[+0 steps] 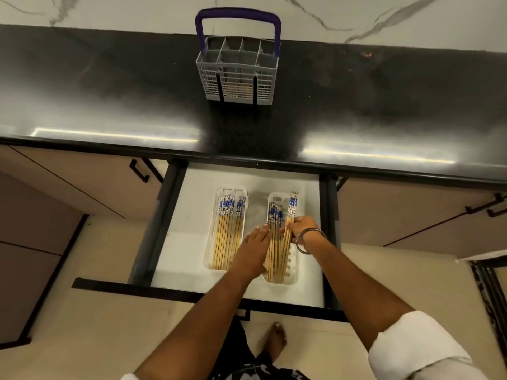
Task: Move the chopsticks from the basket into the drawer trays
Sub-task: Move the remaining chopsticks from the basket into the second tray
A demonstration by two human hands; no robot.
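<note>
The right hand (301, 227) has its fingers curled round a small bundle of chopsticks (288, 229), gripping them about midway along, the blue-patterned tops pointing to the far end and raised over the right tray (294, 266). The left hand (253, 249) lies flat with straight fingers, pressing at the near-left edge of that tray on the sticks already lying in it. Further left, just apart, the left tray (211, 237) holds a neat row of the same sticks, both trays sitting in the open drawer (178, 229). They look light, stiff and thin, likely to roll and slip apart, so I'd hold them near the middle and lower them level. On the far counter (109, 105) stands the basket (237, 69), a few sticks perhaps left inside, though I cannot tell.
</note>
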